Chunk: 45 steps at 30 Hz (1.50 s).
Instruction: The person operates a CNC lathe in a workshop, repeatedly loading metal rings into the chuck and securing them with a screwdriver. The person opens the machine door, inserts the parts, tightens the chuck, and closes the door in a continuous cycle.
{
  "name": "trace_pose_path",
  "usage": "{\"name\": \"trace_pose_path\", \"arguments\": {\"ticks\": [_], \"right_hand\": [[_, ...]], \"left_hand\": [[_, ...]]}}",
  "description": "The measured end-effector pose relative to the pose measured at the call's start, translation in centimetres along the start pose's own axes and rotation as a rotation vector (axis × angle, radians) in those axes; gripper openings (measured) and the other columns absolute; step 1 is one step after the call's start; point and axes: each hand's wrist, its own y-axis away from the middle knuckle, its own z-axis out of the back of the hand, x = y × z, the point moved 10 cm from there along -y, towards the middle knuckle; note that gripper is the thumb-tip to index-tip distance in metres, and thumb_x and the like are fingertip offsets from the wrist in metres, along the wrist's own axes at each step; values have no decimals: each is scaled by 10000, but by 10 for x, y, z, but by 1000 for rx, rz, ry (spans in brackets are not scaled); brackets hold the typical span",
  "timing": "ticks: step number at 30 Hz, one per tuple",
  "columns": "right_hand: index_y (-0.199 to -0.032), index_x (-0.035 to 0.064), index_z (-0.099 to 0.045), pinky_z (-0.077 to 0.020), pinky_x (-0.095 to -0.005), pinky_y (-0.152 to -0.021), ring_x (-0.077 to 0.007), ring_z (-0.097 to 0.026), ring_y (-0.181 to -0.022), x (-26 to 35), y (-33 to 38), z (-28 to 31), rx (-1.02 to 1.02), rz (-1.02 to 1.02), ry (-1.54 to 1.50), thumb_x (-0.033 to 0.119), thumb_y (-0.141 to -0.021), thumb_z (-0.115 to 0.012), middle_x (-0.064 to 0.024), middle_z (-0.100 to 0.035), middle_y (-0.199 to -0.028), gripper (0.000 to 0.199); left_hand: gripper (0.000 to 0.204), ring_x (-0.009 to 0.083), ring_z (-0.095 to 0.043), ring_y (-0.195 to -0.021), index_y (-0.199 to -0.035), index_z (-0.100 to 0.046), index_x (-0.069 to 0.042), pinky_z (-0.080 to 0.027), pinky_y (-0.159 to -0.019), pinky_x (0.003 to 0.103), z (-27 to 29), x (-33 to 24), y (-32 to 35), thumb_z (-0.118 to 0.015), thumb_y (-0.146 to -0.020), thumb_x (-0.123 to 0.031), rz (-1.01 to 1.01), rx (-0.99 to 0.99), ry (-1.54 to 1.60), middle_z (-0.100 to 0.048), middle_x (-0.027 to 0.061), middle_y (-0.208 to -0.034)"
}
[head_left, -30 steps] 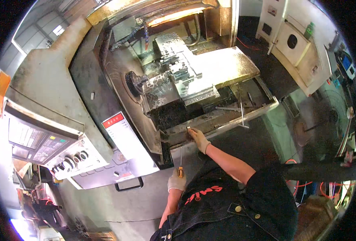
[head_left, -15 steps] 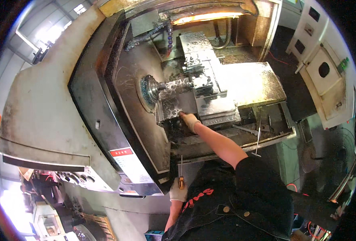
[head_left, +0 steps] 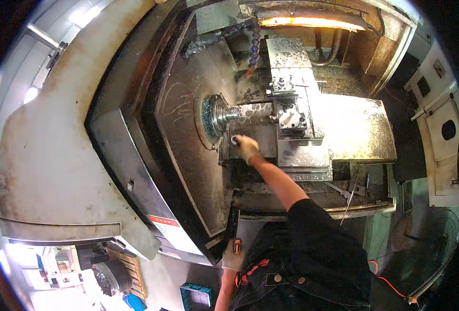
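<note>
The view has swung in over the lathe, and the right hand (head_left: 247, 147) has travelled from the front edge of the machine right up beside the chuck (head_left: 213, 115) — a second ago it was down by the tray, half a second ago on the carriage, now it is at the spindle. I read that as the part being brought to the chuck, loading about to happen rather than done.

Left to right, then. Low down, the left hand (head_left: 233, 255) in a pale glove hangs by the lathe's front door edge, fingers wrapped round an orange-handled tool (head_left: 237, 245); it has barely shifted. Above it, the chuck — a round, dark-faced body with a bright steel nose sticking out to the right.

Just below and right of that nose, the gloved right hand pinches a ring (head_left: 234, 140) between its fingers — small, metal, pale grey, its hole showing dark. It sits near the chuck but not touching it, over the grey slide. Whether it is a plain ring or a short sleeve, the picture is too small to tell.

Further right, the turret (head_left: 290, 111), grimy and chip-flecked, stands close to the hand.
</note>
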Motion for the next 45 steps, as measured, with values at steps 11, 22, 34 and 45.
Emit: {"name": "trace_pose_path", "arguments": {"ticks": [11,22,34,45], "right_hand": [[-1215,-9,-522,-417,-314,-888,-150,-517,-1026,-15,101,-24,490,-416,-753,469,-848,-573,-127,-592,-1141,604],[-1279,46,-472,-340,-328,-995,-200,-489,-1126,-9,-15,26,230,-369,-1231,365,-927,-499,-81,-537,-1243,476],[-1327,12,-391,-350,-331,-988,-285,-437,-1222,-17,-87,49,78,-627,-723,467,-859,-534,-198,-459,-1320,668],[-1222,-68,-456,-450,-267,-732,-133,-537,-837,-75,-108,60,-209,-373,-749,204,-840,-633,-109,-602,-1031,501]], "left_hand": [[423,307,-619,-910,-1112,-547,-33,-470,-777,373,-7,-46,-70,-648,-767,-256,36,3,76,-627,182,-976],[377,390,-599,-902,-1053,-584,-25,-465,-789,441,12,-119,-134,-629,-765,-264,32,-74,-115,-631,215,-944],[373,388,-610,-858,-1073,-561,-42,-476,-748,432,49,-160,-146,-595,-765,-248,-3,-151,-177,-630,229,-881],[303,335,-627,-754,-960,-612,-26,-489,-684,397,28,-159,-165,-620,-769,-261,-130,-146,-138,-638,188,-818]]}}
